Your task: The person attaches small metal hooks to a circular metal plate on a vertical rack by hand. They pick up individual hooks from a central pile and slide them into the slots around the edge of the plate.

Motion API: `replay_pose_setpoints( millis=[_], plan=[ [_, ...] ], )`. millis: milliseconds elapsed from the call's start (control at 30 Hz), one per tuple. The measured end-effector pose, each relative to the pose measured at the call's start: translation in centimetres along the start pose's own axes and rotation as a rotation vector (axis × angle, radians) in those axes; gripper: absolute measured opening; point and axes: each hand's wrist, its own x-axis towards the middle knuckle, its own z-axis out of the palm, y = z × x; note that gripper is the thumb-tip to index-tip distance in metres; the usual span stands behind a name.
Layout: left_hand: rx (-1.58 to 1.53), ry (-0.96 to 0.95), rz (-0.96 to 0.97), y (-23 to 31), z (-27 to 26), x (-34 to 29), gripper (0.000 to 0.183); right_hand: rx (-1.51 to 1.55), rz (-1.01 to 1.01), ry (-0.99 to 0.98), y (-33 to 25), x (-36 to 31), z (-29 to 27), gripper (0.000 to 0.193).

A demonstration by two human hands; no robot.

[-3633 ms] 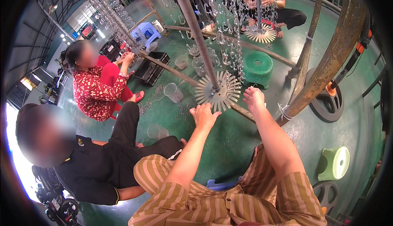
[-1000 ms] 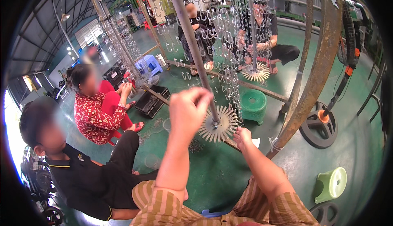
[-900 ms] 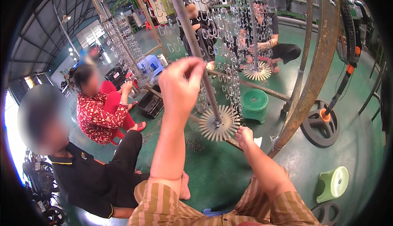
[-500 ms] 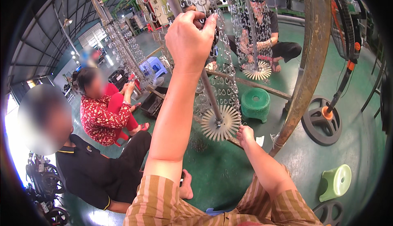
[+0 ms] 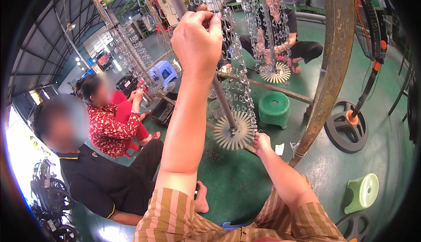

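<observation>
A: How do the hands stand?

B: The left hand (image 5: 198,38) is up in front of the rod (image 5: 223,101), thumb and fingers bent almost together; I can't tell whether a hook sits between them. The right hand (image 5: 262,143) is low, just beside the right rim of the slotted disc (image 5: 236,138), fingers curled; its hold is unclear too.

A: And the hook chains (image 5: 241,66)?

B: Hanging around the rod, the nearest reaching down toward the disc's right rim.

A: Any handling advice?

B: Pinch lightly, let each strand hang straight, and keep hooks from snagging in the slots.

A: Materials?

B: Shiny, curved, open-ended hooks, apparently metal; the disc is flat and pale, its rim cut into narrow teeth.
</observation>
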Motion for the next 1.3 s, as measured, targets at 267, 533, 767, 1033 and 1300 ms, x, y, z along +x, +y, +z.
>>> replay_pose_setpoints(
  millis=[267,533,767,1033,1300],
  plan=[
    [0.011,0.006,0.103,-0.8,-1.0,0.3,0.015,-0.040,0.006,-0.061,-0.3,-0.5,0.0,0.009],
    [-0.463,-0.203,-0.028,-1.3,-1.7,1.5,0.015,-0.044,0.005,-0.102,-0.1,0.0,-0.3,0.018],
    [-0.610,-0.352,-0.103,-3.7,-3.0,-2.1,0.016,-0.039,0.022,-0.108,-1.6,-2.7,0.8,0.036],
    [-0.496,-0.439,-0.688,-14.1,-5.6,-16.7,0.019,-0.073,0.029,-0.089,-0.7,-1.4,0.3,0.029],
    [-0.554,-0.322,-1.041,-21.1,-5.8,-25.4,0.020,-0.017,0.007,-0.028,-0.8,-1.0,0.1,0.008]
  ],
)
